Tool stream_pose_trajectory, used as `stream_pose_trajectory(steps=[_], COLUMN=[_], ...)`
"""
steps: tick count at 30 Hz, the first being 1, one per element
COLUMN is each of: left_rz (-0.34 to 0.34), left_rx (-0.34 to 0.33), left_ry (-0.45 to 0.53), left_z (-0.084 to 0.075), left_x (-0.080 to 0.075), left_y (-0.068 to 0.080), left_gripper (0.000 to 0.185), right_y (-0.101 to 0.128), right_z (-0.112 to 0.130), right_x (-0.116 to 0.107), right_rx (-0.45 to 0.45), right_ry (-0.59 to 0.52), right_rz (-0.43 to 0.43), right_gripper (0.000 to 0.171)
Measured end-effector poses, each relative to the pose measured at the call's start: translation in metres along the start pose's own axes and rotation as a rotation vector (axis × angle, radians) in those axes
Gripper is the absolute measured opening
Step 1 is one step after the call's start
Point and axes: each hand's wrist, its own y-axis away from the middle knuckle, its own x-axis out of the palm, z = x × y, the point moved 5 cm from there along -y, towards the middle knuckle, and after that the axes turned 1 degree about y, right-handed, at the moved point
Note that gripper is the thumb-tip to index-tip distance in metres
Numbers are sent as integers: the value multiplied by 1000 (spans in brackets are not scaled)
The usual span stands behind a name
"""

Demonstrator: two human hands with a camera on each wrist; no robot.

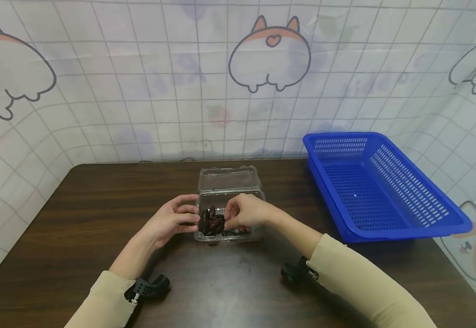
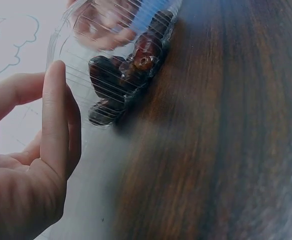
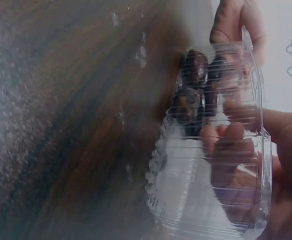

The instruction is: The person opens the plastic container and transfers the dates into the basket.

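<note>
A clear plastic clamshell box (image 1: 258,236) stands open mid-table, its lid (image 1: 229,179) tipped back. Several dark dates (image 1: 212,223) lie heaped at its left end, also seen through the ribbed wall (image 2: 116,85) (image 3: 193,85). My left hand (image 1: 172,223) is at the box's left side, fingers fairly straight against the wall (image 2: 56,115). My right hand (image 1: 246,212) reaches down inside the box. Its curled fingertips (image 3: 226,150) pinch a date beside the heap, blurred through the plastic.
An empty blue perforated basket (image 1: 377,182) sits at the right on the dark wooden table (image 1: 98,205). A tiled cartoon backdrop stands close behind the table's far edge. Black wrist mounts (image 1: 147,287) (image 1: 297,271) lie low over the near tabletop.
</note>
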Motion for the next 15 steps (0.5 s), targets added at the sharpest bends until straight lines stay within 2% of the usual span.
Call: stream_pose_trajectory(steps=[7, 15], left_rz=[4, -13], left_rx=[0, 6], left_ry=[0, -2], left_z=[2, 1], left_x=[0, -3], left_y=[0, 0], left_gripper=[66, 64], right_y=[-1, -5], right_z=[-2, -1], right_x=[6, 8], right_rx=[17, 4], right_ry=[139, 186], right_rz=[69, 85], right_gripper=[10, 10])
